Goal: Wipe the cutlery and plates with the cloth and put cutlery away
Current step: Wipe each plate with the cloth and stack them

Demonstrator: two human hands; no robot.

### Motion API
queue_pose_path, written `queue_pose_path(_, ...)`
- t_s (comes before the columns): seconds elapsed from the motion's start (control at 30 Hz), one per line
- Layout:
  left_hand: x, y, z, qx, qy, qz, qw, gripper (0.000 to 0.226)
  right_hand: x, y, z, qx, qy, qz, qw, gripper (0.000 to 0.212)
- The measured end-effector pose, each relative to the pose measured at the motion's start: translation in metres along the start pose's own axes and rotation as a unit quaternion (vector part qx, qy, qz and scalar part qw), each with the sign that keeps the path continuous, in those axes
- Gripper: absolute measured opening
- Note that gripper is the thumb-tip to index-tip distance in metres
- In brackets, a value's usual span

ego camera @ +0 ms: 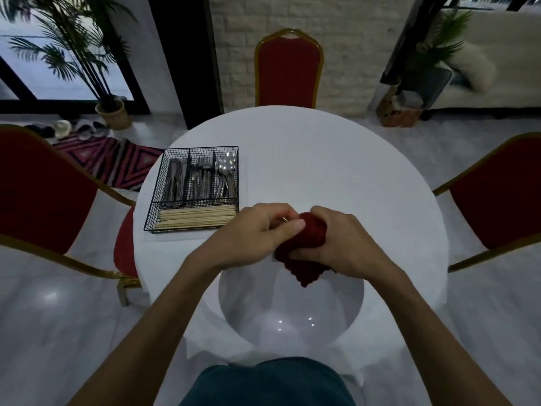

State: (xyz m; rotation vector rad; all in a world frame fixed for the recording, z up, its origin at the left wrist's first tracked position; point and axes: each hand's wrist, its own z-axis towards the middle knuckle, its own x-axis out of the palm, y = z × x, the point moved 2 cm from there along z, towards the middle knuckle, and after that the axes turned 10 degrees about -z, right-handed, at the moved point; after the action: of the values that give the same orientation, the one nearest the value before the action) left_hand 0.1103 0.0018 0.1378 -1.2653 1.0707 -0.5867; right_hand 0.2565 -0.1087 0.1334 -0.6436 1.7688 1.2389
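A dark red cloth is bunched between both hands above the far rim of a white plate at the table's near edge. My right hand wraps around the cloth from the right. My left hand pinches its left end, thumb pressed on the fabric. A thin pale sliver shows between the left fingers; I cannot tell what it is. To the left stands a black wire cutlery basket with knives, forks, spoons and a front row of chopsticks.
The round table has a white tablecloth. Red chairs with gold frames stand at the far side, the left and the right. A potted plant and a patterned rug lie beyond on the left.
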Motion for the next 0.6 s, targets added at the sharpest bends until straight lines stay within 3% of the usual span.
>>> queue_pose_path(0.23,0.011,0.007,-0.01,0.051,-0.062,0.031,0.996,0.007,0.004,-0.015,-0.005,0.045,-0.018,0.038,0.998,0.049)
queue_pose_path(0.33,0.002,0.009,-0.01,0.054,-0.123,-0.019,0.991,0.007,-0.001,-0.024,-0.009,0.089,-0.053,0.108,0.989,0.044)
queue_pose_path(0.4,-0.012,0.012,-0.013,0.04,-0.188,-0.083,0.978,0.011,0.003,-0.031,-0.016,0.124,-0.092,0.232,0.961,0.036)
queue_pose_path(0.5,-0.015,0.023,-0.019,0.008,-0.282,-0.2,0.938,0.014,0.018,-0.037,-0.032,0.172,-0.154,0.396,0.889,0.026)
queue_pose_path(0.6,-0.003,0.04,-0.028,-0.042,-0.309,-0.222,0.924,0.015,0.026,-0.039,-0.037,0.197,-0.155,0.409,0.877,0.032)
